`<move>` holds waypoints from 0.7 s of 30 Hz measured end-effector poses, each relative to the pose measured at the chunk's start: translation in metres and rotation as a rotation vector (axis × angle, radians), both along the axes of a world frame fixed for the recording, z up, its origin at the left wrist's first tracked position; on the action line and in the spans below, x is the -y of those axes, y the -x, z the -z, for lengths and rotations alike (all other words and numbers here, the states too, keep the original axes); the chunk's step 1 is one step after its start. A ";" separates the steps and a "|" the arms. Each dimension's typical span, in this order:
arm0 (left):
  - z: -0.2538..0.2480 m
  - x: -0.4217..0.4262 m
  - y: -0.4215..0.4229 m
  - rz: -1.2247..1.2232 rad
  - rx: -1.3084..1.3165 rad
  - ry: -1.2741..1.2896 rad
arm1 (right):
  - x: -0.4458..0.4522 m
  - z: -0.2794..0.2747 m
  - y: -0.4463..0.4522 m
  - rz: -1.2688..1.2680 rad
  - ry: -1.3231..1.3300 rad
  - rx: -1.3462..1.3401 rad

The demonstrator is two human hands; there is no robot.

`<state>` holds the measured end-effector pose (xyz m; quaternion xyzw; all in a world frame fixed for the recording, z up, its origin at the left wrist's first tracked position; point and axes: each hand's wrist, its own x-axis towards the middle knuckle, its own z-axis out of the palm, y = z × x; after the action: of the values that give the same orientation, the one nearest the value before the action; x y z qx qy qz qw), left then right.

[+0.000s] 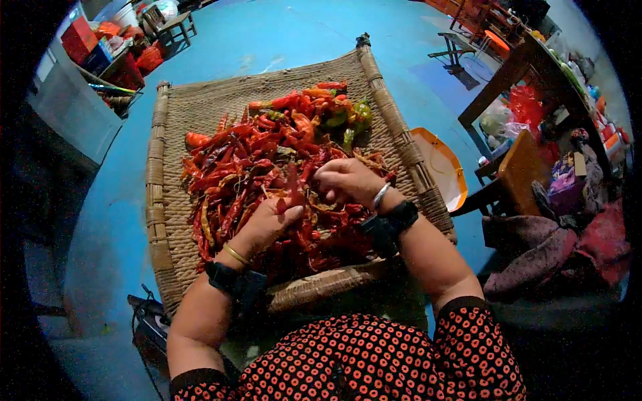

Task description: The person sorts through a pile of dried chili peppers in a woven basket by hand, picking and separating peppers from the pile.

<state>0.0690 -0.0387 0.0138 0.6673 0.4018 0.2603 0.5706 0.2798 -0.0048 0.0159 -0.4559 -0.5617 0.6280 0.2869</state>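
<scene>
A woven tray (200,103) with rolled edges lies in front of me, bearing a heap of red chili peppers (234,157), some dried and wrinkled. Fresher red and green peppers (361,117) lie on the far side of the heap. Over the near middle of the pile, my left hand (277,217) is closed on a red pepper (293,190) that sticks up from its fingers. Just right of it, my right hand (349,182) has its fingers curled in above the peppers; what they pinch, if anything, is hidden.
An orange-rimmed basin (438,167) stands right of the tray. Farther right are a wooden table (491,90), a chair back (525,174) and heaped cloths (535,254). A small stool (175,25) and piled bags stand at the back left, on the blue floor (267,40).
</scene>
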 end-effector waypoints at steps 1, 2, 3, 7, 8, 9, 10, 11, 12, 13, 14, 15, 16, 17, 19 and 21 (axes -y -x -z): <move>-0.013 0.003 -0.001 0.008 -0.043 0.130 | 0.003 0.001 0.008 -0.070 0.004 -0.036; -0.010 0.003 0.000 0.006 -0.047 0.133 | 0.004 0.002 0.014 -0.138 0.008 -0.073; -0.005 0.002 0.000 0.034 -0.003 0.109 | 0.003 0.008 0.020 -0.169 -0.004 -0.052; 0.009 0.001 0.002 0.074 -0.003 0.220 | -0.002 0.034 0.025 -0.189 0.009 -0.024; 0.014 -0.001 0.003 0.076 -0.002 0.220 | -0.006 0.044 0.024 -0.137 -0.147 0.011; 0.018 -0.002 0.004 0.068 -0.063 0.221 | -0.009 0.047 0.024 -0.085 -0.303 0.046; 0.020 -0.003 0.004 0.060 -0.123 0.223 | -0.008 0.031 0.020 0.021 -0.147 0.003; 0.017 -0.003 0.004 0.062 -0.118 0.224 | -0.005 0.014 0.016 0.145 -0.106 -0.087; 0.010 -0.003 0.003 0.032 -0.194 0.169 | -0.003 0.000 0.011 0.274 -0.066 -0.177; 0.003 -0.003 0.001 0.006 -0.269 0.112 | -0.009 0.002 -0.003 0.387 -0.057 -0.168; 0.000 -0.002 0.000 0.015 -0.263 0.109 | -0.011 -0.004 -0.010 0.502 -0.107 -0.406; -0.002 0.000 -0.001 -0.073 -0.178 0.135 | -0.012 -0.009 -0.022 0.630 -0.081 -0.442; -0.002 0.001 0.000 -0.161 -0.094 0.162 | -0.013 -0.014 -0.035 0.759 -0.055 -0.479; 0.009 -0.002 0.003 -0.153 -0.088 0.074 | -0.020 -0.007 -0.047 0.965 -0.142 -0.580; 0.012 -0.004 0.004 -0.157 -0.055 0.074 | -0.020 -0.010 -0.066 1.122 -0.188 -0.970; 0.013 -0.004 0.005 -0.165 -0.029 0.071 | -0.022 -0.002 -0.081 1.198 -0.160 -1.089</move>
<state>0.0640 -0.0343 0.0011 0.6150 0.4728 0.2823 0.5644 0.3613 0.0172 0.0181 -0.2879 -0.0472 0.4593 0.8390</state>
